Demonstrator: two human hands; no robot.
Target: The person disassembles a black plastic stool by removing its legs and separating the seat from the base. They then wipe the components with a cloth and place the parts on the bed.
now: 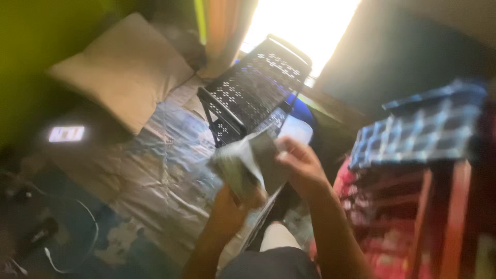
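Note:
A grey folded cloth (248, 163) is held up in front of me by both hands. My left hand (230, 206) grips its lower edge from below. At the cloth's upper right edge, my right hand (299, 165) pinches it. The whole view is blurred by motion. Just behind the cloth stands a black perforated metal rack (253, 88), tilted against the bright window.
A beige pillow (121, 70) lies at the back left on a wrinkled blue-and-grey sheet (160, 170). A lit phone screen (66, 134) glows at left, with a white cable (88, 227) below it. A blue checked cloth (418, 129) drapes over a red stand (439, 206) on the right.

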